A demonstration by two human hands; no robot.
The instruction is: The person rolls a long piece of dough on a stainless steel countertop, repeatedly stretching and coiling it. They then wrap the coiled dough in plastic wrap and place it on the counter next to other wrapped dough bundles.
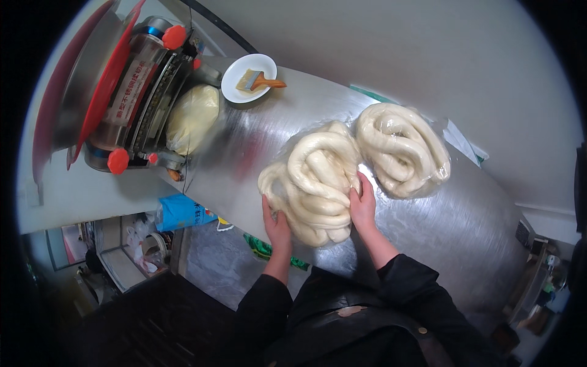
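A large heap of coiled dough rope, glossy and seemingly wrapped in clear plastic film, lies on the stainless steel table. My left hand touches the heap's lower left side, thumb and fingers apart. On its right side rests my right hand, with fingertips against the dough. Whether either hand bears any weight cannot be told. Just beyond, up and to the right, a second coil of dough sits under clear film, beside the first heap.
A white bowl holds a wooden-handled brush near the back edge. Plastic-wrapped pale dough lies beside a dough rolling machine with red knobs, at the left. Red and metal basins lean there. A wall borders the table's far side.
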